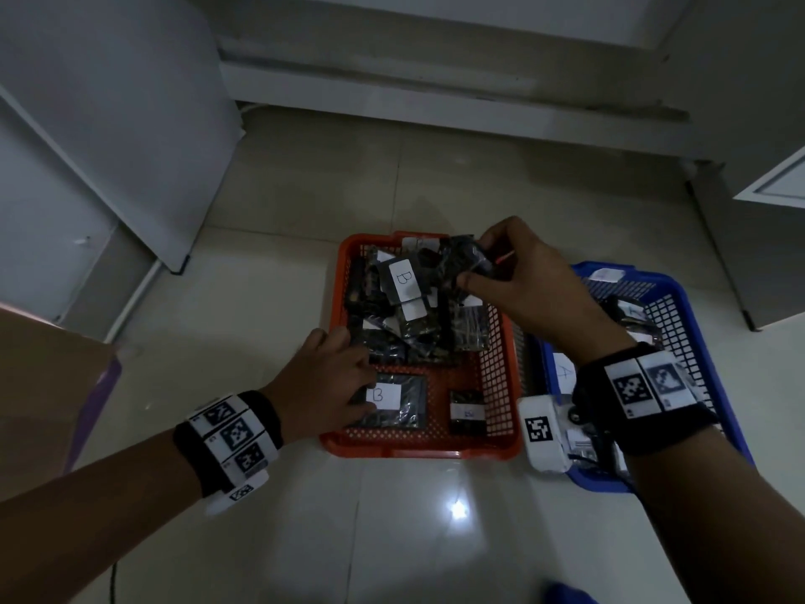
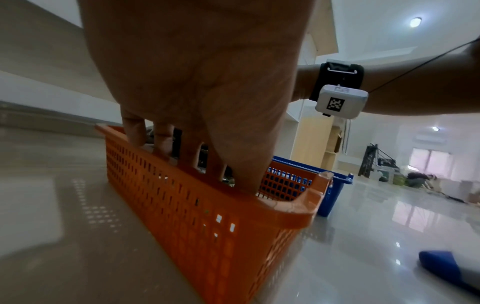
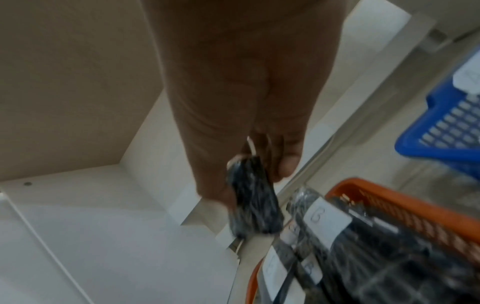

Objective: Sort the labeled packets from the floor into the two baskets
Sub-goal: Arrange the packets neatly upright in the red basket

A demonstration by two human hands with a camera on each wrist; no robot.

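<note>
A white cabinet (image 1: 109,124) is standing at ten o'clock of the orange basket (image 1: 418,446); the blue basket (image 1: 705,342) is sitting touching it at three o'clock. The left wrist view alone is showing the left hand (image 1: 326,377) with straight fingers reaching inside, touching a B-labeled packet (image 1: 392,398). The right hand (image 1: 522,289) is pinching a dark packet (image 3: 252,197) above the far pile.
</note>
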